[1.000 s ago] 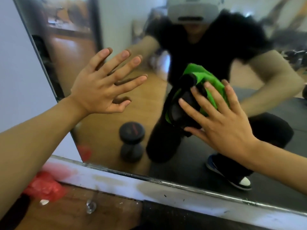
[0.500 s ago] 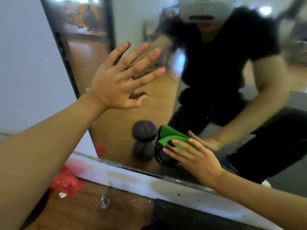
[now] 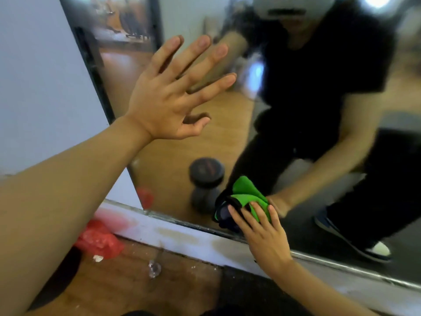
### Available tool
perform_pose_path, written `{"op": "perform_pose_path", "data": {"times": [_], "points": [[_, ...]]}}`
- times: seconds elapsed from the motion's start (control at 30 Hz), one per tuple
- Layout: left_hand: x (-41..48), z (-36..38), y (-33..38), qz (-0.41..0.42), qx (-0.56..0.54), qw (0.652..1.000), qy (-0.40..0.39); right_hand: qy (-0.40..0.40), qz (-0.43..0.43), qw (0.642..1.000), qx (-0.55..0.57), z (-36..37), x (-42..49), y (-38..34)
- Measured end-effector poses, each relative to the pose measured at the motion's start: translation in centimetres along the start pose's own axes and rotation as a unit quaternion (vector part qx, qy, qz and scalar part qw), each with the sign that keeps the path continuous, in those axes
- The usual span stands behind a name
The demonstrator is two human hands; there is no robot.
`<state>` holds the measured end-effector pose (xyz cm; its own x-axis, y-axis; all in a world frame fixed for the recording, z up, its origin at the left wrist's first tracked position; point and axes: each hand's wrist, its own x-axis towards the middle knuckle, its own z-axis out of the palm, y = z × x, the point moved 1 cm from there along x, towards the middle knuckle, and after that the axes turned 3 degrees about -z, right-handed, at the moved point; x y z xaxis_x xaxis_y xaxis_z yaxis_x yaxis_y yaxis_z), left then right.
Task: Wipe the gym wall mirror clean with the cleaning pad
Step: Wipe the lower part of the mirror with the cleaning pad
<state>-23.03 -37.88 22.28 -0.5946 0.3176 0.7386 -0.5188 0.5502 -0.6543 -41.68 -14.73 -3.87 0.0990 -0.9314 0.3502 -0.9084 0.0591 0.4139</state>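
The wall mirror [image 3: 227, 137] fills most of the view and reflects a crouching person in black. My left hand [image 3: 173, 92] lies flat on the glass near the mirror's left edge, fingers spread. My right hand [image 3: 262, 231] presses the green and black cleaning pad [image 3: 241, 201] against the glass just above the mirror's bottom edge, with straight fingers on top of it. The pad's reflection shows right behind it.
A white ledge [image 3: 182, 233] runs under the mirror. On the wooden floor below lie a red plastic bag [image 3: 98, 240] and a small clear object [image 3: 155, 267]. A dark dumbbell [image 3: 205, 181] appears as a reflection. A pale wall [image 3: 41, 87] stands left of the mirror.
My right hand has slid the pad down the glass from mid-height to the bottom edge. My left hand has stayed flat on the mirror while the view shifted closer.
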Motion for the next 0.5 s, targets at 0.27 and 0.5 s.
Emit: {"op": "perform_pose_path", "data": {"times": [0.27,0.5], "points": [[-0.1,0.1,0.2,0.001,0.014,1.0,0.014,0.169,0.052,0.983,0.049,-3.6,2.9,0.8],[0.0,0.3,-0.1,0.011,0.03,0.999,0.013,0.215,0.08,0.973,-0.001,-2.2,4.9,0.4]]}}
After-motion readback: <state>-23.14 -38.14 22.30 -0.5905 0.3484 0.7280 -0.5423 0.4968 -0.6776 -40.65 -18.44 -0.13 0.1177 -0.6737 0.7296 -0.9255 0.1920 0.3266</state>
